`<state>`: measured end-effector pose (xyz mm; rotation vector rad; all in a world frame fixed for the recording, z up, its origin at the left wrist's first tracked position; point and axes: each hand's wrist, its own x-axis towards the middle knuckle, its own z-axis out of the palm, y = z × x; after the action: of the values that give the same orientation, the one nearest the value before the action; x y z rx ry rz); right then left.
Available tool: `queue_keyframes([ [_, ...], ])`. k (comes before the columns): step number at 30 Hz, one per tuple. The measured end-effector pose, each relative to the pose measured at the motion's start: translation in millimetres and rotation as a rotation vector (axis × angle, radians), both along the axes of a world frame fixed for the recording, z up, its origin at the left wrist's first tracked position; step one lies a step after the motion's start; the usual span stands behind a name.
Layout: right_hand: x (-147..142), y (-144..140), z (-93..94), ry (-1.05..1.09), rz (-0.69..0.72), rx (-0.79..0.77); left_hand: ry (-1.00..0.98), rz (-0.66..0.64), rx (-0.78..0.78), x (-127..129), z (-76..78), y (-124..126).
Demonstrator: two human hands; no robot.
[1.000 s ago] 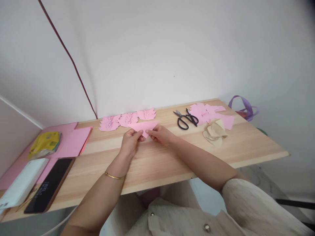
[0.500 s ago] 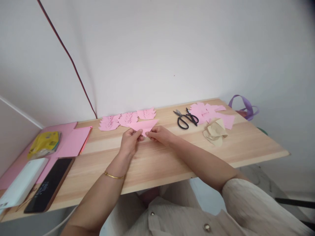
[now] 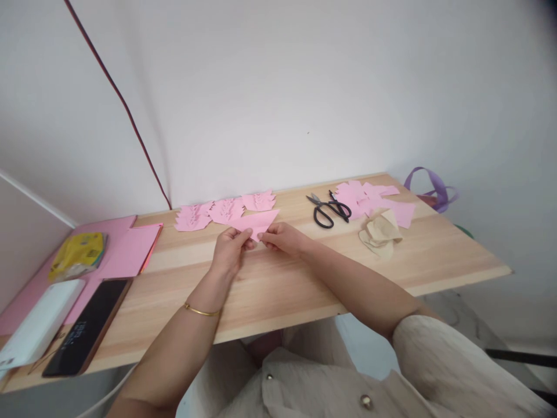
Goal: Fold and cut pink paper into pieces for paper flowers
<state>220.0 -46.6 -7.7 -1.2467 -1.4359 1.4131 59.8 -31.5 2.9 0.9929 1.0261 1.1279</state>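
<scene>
A pink piece of folded paper [image 3: 257, 220], roughly triangular with its point toward me, is held just above the wooden table [image 3: 278, 290]. My left hand [image 3: 231, 247] pinches its lower left side between thumb and fingers. On the lower right side, my right hand [image 3: 281, 237] grips it the same way, the two thumbs close together. Behind the hands lie several pink paper cutouts [image 3: 194, 217] with jagged edges and small raised cuts. To the right rest black-handled scissors [image 3: 323, 212], apart from both hands, with a black pen-like item [image 3: 339, 207] beside them.
Pink paper scraps [image 3: 400, 212] and a crumpled beige paper [image 3: 380, 233] lie at the right. At the left are pink sheets [image 3: 126, 249], a yellow packet [image 3: 80, 255], a white box-shaped item [image 3: 41, 319] and a phone [image 3: 87, 328]. A purple ribbon [image 3: 437, 188] hangs past the far right edge.
</scene>
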Motion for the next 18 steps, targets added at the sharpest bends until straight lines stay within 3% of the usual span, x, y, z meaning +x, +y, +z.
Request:
queue_keyframes([
  [7,-0.2,-0.7,-0.8,0.001,0.008,0.037,-0.035,-0.08,-0.038,-0.3,-2.3,-0.4],
  [18,-0.9,-4.2,8.6,-0.019,0.027,0.044,-0.077,-0.078,-0.07,0.5,1.4,-1.4],
])
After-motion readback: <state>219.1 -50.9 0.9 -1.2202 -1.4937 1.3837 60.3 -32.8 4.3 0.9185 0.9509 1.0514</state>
